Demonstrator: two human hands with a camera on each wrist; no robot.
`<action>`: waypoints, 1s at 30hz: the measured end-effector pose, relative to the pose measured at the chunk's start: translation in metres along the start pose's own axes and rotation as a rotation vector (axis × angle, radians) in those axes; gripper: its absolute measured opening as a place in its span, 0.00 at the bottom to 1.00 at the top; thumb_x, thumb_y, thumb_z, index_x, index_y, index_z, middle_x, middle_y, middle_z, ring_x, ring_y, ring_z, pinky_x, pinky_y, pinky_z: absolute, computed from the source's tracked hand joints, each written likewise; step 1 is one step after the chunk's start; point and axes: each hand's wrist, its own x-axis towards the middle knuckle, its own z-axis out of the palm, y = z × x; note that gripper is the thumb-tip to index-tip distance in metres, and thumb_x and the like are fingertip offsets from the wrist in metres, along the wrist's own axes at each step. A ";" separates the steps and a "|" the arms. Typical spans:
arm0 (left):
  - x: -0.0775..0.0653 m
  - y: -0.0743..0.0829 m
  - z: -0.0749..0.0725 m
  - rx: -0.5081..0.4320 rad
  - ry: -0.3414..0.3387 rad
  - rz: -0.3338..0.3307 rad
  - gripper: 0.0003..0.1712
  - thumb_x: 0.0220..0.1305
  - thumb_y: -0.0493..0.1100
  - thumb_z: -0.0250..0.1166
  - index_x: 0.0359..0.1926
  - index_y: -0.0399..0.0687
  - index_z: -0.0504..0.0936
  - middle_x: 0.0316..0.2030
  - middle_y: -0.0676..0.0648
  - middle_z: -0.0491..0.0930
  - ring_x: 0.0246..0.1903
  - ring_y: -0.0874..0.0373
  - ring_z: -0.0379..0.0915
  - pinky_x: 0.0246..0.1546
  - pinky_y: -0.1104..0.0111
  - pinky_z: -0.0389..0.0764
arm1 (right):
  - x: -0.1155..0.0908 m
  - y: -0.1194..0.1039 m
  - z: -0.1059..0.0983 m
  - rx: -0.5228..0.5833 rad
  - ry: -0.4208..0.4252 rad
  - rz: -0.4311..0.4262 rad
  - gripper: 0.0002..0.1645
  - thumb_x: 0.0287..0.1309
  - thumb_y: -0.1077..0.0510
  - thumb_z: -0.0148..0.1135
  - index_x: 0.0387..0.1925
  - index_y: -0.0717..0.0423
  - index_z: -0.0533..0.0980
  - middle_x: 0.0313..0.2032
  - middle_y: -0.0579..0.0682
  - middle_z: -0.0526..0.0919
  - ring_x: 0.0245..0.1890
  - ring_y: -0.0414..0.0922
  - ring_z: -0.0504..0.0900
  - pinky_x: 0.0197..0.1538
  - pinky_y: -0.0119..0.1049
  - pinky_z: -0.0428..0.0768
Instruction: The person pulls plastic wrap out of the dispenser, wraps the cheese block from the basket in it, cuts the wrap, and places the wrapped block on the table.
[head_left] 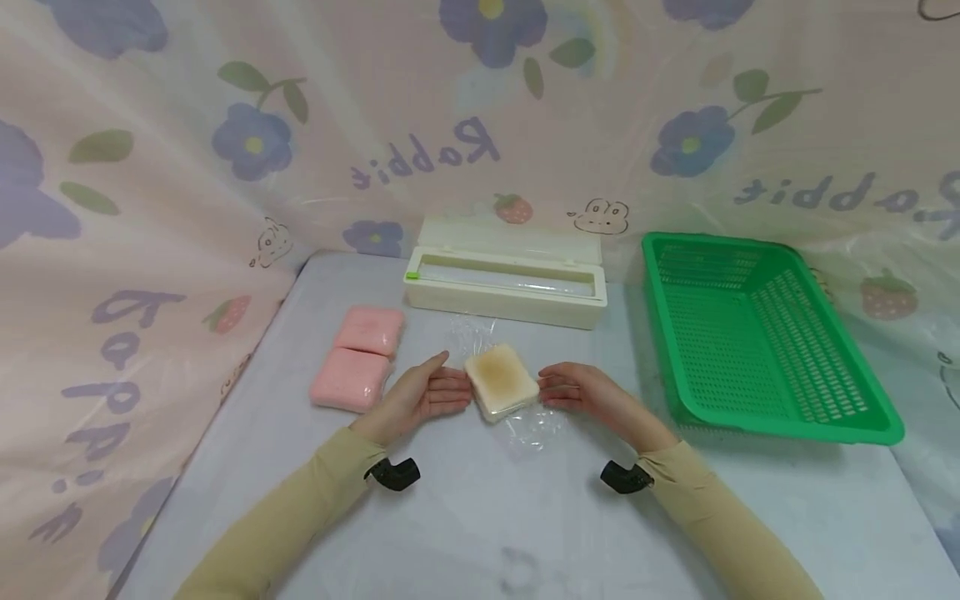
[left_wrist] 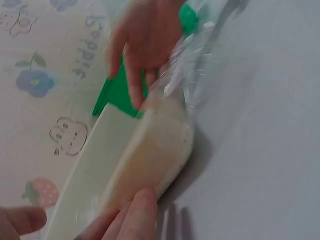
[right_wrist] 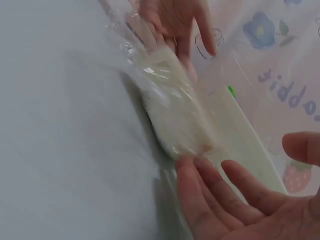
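Observation:
A square slice of toast bread (head_left: 502, 382) with a browned middle, apparently a stack of slices, sits between the two hands, with clear plastic wrap (head_left: 534, 427) spreading from two of its sides. My left hand (head_left: 420, 398) reaches in from the left, its fairly straight fingertips at one corner of the bread (left_wrist: 155, 145). From the opposite side, my right hand (head_left: 592, 396) has its extended fingertips right at the other corner. Both thumbs stand away from the bread. In the right wrist view, shiny wrap covers the bread's side (right_wrist: 175, 110).
Behind the bread stands a white cling film box (head_left: 502, 302) with its lid up and a roll inside. Two pink, glossy-wrapped square pieces (head_left: 351, 379) lie left of my left hand. A green plastic basket (head_left: 787, 429) stands at the right. A patterned curtain (head_left: 315, 192) hangs behind the table.

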 end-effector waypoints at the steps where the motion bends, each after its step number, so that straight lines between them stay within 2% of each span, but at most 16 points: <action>1: 0.003 0.003 -0.001 -0.008 0.004 0.005 0.33 0.73 0.53 0.50 0.58 0.21 0.66 0.51 0.28 0.75 0.52 0.39 0.74 0.54 0.54 0.75 | -0.004 0.001 0.004 0.017 -0.016 0.004 0.28 0.74 0.53 0.41 0.60 0.75 0.63 0.55 0.65 0.73 0.54 0.54 0.77 0.58 0.45 0.75; 4: 0.010 0.009 -0.005 -0.027 -0.018 0.016 0.30 0.73 0.48 0.52 0.58 0.21 0.65 0.51 0.29 0.75 0.50 0.41 0.76 0.54 0.53 0.75 | -0.013 0.004 0.014 0.010 -0.048 -0.012 0.25 0.72 0.54 0.47 0.58 0.73 0.66 0.54 0.65 0.75 0.54 0.57 0.76 0.57 0.46 0.75; 6: 0.015 0.011 -0.007 -0.021 -0.035 0.009 0.27 0.72 0.45 0.54 0.58 0.22 0.65 0.50 0.30 0.75 0.50 0.42 0.76 0.53 0.53 0.76 | -0.017 0.005 0.019 -0.095 -0.045 -0.092 0.22 0.70 0.57 0.51 0.56 0.71 0.69 0.53 0.64 0.77 0.53 0.57 0.77 0.56 0.46 0.76; 7: 0.017 0.012 -0.007 -0.007 -0.044 0.004 0.26 0.71 0.43 0.55 0.58 0.23 0.65 0.50 0.30 0.75 0.49 0.42 0.76 0.53 0.53 0.76 | -0.019 0.006 0.021 -0.191 -0.033 -0.162 0.21 0.68 0.58 0.53 0.55 0.70 0.70 0.52 0.64 0.77 0.53 0.57 0.77 0.56 0.45 0.77; 9: 0.020 0.013 -0.007 0.036 -0.060 -0.005 0.24 0.70 0.39 0.56 0.58 0.24 0.67 0.50 0.31 0.76 0.49 0.42 0.77 0.53 0.53 0.76 | -0.023 0.006 0.024 -0.451 0.012 -0.326 0.20 0.63 0.63 0.58 0.55 0.68 0.72 0.52 0.61 0.78 0.53 0.54 0.77 0.55 0.45 0.77; 12: 0.025 0.013 -0.006 0.124 -0.070 -0.020 0.22 0.66 0.36 0.60 0.56 0.26 0.69 0.49 0.33 0.77 0.47 0.43 0.78 0.53 0.54 0.76 | -0.028 0.005 0.027 -0.920 0.041 -0.553 0.33 0.55 0.64 0.65 0.62 0.63 0.67 0.60 0.57 0.73 0.60 0.51 0.71 0.59 0.46 0.73; 15: 0.027 0.014 -0.004 0.207 -0.070 -0.017 0.23 0.63 0.35 0.64 0.55 0.27 0.69 0.48 0.35 0.78 0.45 0.45 0.79 0.51 0.55 0.78 | -0.030 0.004 0.031 -1.313 -0.071 -0.708 0.51 0.47 0.62 0.72 0.71 0.57 0.57 0.70 0.53 0.59 0.69 0.51 0.57 0.66 0.48 0.64; 18: 0.029 0.014 -0.002 0.247 -0.062 -0.013 0.26 0.61 0.33 0.65 0.56 0.27 0.67 0.47 0.35 0.77 0.43 0.47 0.79 0.49 0.57 0.79 | -0.026 0.006 0.039 -1.579 -0.191 -0.835 0.58 0.45 0.59 0.74 0.74 0.54 0.51 0.73 0.52 0.50 0.72 0.51 0.49 0.70 0.47 0.57; 21: 0.030 0.014 -0.002 0.259 -0.045 -0.019 0.27 0.60 0.31 0.65 0.58 0.27 0.66 0.47 0.34 0.77 0.42 0.49 0.79 0.48 0.57 0.80 | -0.020 0.009 0.047 -1.720 -0.241 -0.944 0.54 0.49 0.58 0.71 0.73 0.56 0.52 0.73 0.53 0.49 0.72 0.51 0.48 0.71 0.46 0.52; 23: 0.032 0.012 -0.002 0.260 -0.023 -0.028 0.27 0.59 0.30 0.66 0.58 0.27 0.67 0.47 0.34 0.77 0.42 0.49 0.80 0.47 0.58 0.81 | -0.016 0.011 0.052 -1.774 -0.248 -0.996 0.46 0.56 0.57 0.66 0.72 0.57 0.55 0.73 0.54 0.51 0.72 0.50 0.49 0.71 0.45 0.52; 26: 0.033 0.010 -0.002 0.264 -0.009 -0.029 0.27 0.59 0.30 0.66 0.57 0.28 0.67 0.47 0.34 0.77 0.42 0.49 0.80 0.46 0.59 0.81 | -0.012 0.013 0.057 -1.864 -0.253 -1.039 0.39 0.63 0.56 0.60 0.71 0.57 0.57 0.72 0.54 0.53 0.71 0.49 0.51 0.71 0.43 0.53; 28: 0.033 0.009 -0.002 0.262 -0.014 -0.022 0.26 0.59 0.30 0.66 0.57 0.28 0.67 0.48 0.34 0.76 0.42 0.49 0.80 0.46 0.59 0.81 | -0.011 0.012 0.059 -1.919 -0.246 -1.069 0.35 0.63 0.57 0.60 0.70 0.57 0.61 0.71 0.54 0.56 0.71 0.49 0.53 0.71 0.42 0.54; 30: 0.033 0.008 -0.001 0.259 -0.022 -0.015 0.27 0.59 0.30 0.65 0.57 0.27 0.67 0.48 0.33 0.76 0.43 0.49 0.80 0.46 0.59 0.81 | -0.011 0.011 0.060 -1.923 -0.230 -1.094 0.34 0.60 0.59 0.64 0.67 0.56 0.66 0.70 0.53 0.60 0.70 0.49 0.56 0.70 0.41 0.57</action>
